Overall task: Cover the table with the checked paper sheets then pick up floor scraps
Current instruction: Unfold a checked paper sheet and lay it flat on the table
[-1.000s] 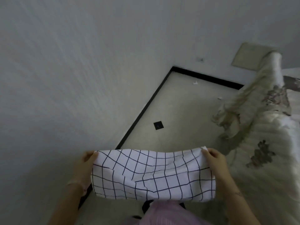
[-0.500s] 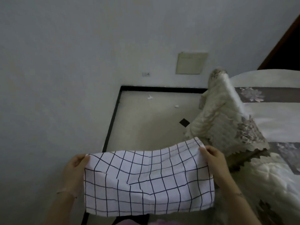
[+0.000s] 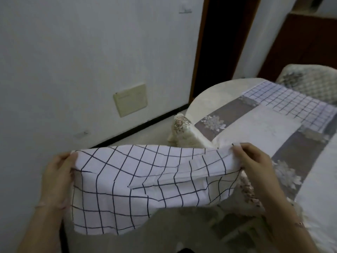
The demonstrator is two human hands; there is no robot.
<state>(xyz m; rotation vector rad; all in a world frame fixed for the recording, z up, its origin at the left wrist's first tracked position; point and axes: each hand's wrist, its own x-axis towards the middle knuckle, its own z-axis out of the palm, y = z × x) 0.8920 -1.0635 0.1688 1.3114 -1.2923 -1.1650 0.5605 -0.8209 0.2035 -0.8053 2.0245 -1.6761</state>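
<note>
Two hands stretch a checked sheet (image 3: 145, 179) out, low in the frame's centre.
The left hand (image 3: 58, 172) and right hand (image 3: 255, 161) each pinch a top corner. It is white with a thin dark grid, creased and sagging. Two sheets in all: the second sheet (image 3: 291, 103) lies flat on the table (image 3: 209, 95), upper right.

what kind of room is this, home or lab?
Probably a home, maybe a dining room: a table with a quilted floral cloth, a wooden-framed doorway, and a plain wall with a cover plate.
</note>
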